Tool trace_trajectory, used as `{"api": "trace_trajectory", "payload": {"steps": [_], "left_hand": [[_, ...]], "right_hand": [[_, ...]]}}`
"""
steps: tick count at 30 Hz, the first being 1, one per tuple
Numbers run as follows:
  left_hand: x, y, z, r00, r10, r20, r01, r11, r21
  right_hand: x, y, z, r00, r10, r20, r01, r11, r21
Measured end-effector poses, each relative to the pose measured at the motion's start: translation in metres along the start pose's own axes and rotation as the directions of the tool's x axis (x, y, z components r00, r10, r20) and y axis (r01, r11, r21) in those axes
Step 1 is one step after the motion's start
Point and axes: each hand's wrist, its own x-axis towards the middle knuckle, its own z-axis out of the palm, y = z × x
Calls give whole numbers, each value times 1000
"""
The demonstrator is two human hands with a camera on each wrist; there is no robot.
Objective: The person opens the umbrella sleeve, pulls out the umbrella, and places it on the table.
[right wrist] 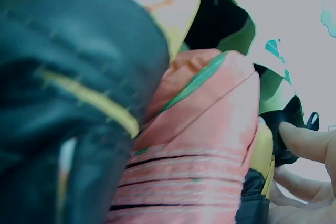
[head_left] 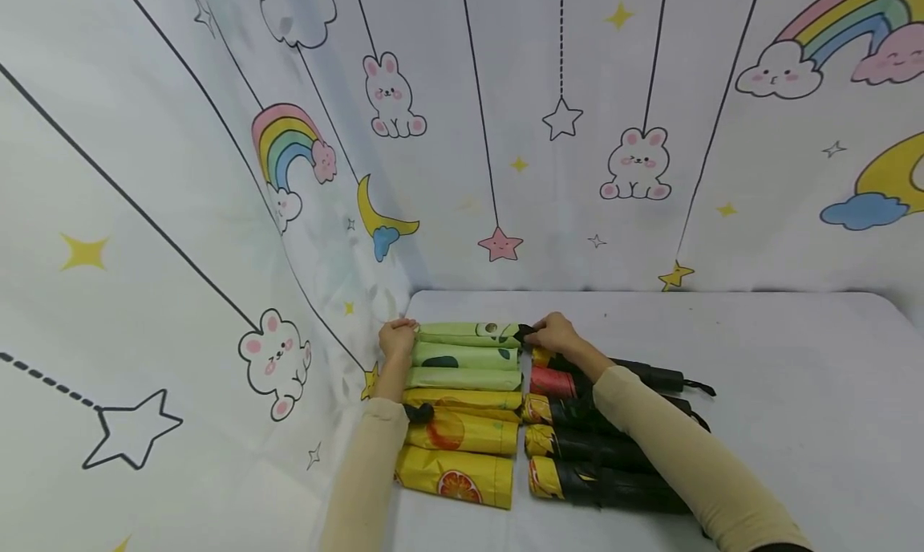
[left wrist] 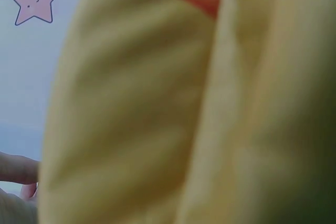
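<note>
A light green avocado-print sleeve lies at the far end of the left row, its black-lined mouth toward the right. My left hand grips its left end with curled fingers. At the opposite end, my right hand pinches the black edge; the right wrist view shows the thumb on that black fabric. Just nearer lie more green sleeves and yellow orange-print sleeves. Yellow fabric fills most of the left wrist view, hiding most of the left hand.
Right of the sleeves, under my right forearm, lies a row of rolled black umbrellas with yellow ends, one with a red end. A wrist strap sticks out at the right. Cartoon-print cloth hangs behind the white table.
</note>
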Motion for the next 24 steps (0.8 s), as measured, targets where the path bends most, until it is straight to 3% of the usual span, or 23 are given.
{"api": "trace_trajectory", "payload": {"steps": [5,10,24], "left_hand": [[-1,-1,-4,1000,6,9,-6,1000,12],[-1,-2,-8,1000,-2,13,2,1000,15],[3,-4,-15,999,-34,36,35,999,-22]], "right_hand": [[2,-1,2,1000,10,-20,-8,992,126],[3,-6,3,999,9,-36,0,964,265],[-10,-27,3,984,164,-75,-97,831,547]]}}
